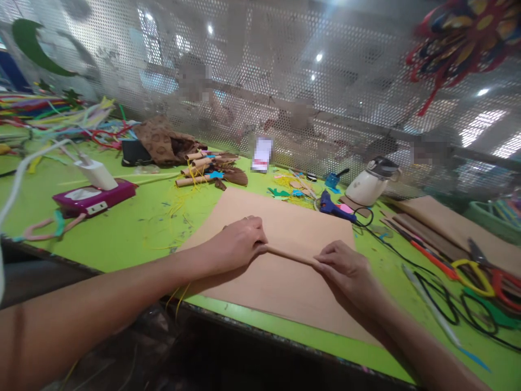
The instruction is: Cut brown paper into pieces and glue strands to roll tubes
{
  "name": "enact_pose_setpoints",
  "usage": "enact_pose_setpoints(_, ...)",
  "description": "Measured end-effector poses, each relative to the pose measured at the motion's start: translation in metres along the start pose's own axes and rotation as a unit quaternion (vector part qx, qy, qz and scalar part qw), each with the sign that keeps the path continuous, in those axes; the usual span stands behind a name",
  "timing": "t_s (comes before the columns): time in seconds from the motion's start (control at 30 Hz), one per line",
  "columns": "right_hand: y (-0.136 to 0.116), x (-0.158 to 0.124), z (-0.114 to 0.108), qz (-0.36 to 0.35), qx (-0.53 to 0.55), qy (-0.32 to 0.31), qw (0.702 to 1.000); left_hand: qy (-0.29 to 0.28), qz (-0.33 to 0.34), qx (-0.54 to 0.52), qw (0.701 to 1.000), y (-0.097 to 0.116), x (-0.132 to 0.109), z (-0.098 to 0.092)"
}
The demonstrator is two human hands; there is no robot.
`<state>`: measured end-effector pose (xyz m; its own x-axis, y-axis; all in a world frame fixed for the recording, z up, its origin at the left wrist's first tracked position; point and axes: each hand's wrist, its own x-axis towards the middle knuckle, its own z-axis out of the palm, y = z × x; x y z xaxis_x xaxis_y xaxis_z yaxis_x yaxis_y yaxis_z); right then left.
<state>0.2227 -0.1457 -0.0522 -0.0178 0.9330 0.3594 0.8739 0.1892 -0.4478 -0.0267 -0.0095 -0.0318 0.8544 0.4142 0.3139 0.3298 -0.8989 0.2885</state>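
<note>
A thin rolled tube of brown paper (290,255) runs between my two hands, above a large flat sheet of brown paper (301,222). My left hand (243,239) is closed on the tube's left end, its fingers curled round it. At the right end, my right hand (345,267) pinches the tube between thumb and fingers. The sheet lies on the green table near its front edge, and both forearms reach across it.
Behind the sheet are a blue glue gun (334,206), a white kettle (366,182) and small paper rolls (199,169). Scissors (474,274) and a black cord lie at the right. A purple power strip (95,198) sits at the left. Perforated metal (240,70) rises behind the table.
</note>
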Motion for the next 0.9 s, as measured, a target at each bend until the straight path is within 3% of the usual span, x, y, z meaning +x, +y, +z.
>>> enact_pose_setpoints(0.17,0.004,0.006,-0.003,0.010,0.042,-0.020,0.999,-0.037,-0.006,-0.001,0.999,-0.005,0.009,-0.006)
enact_pose_setpoints(0.47,-0.003,0.019,-0.006,0.169,0.160,-0.042,0.972,-0.035,0.013,0.036,0.999,-0.001,0.011,-0.010)
enact_pose_setpoints(0.6,0.000,0.023,-0.004,0.170,0.208,-0.020,0.963,-0.016,0.034,0.087,0.995,0.004,0.008,-0.009)
enact_pose_setpoints(0.9,0.011,0.018,0.001,0.102,0.115,0.014,0.988,-0.017,0.043,0.166,0.985,0.010,0.005,-0.002)
